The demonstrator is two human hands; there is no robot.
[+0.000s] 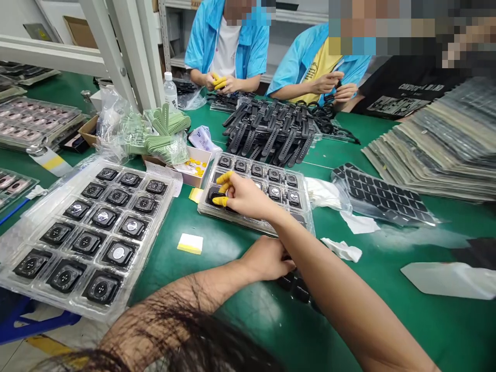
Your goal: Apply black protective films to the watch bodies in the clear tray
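My right hand, with yellow finger covers on its fingertips, reaches over a clear tray of smartwatch bodies. Its thumb and fingers are bent around a black smartwatch body in the tray's near left corner. Closer to me, my left hand is curled beside the tray's front edge; its fingertips are mostly hidden. A sheet of dark rounded pieces lies beside it, partly behind my right forearm. To the left is a larger clear tray with watch bodies, sensor backs up.
Black watch straps are piled at the back, before two people in blue jackets. Green straps lie by a small box of yellow finger covers. Stacked trays stand right, near a sheet of black pads.
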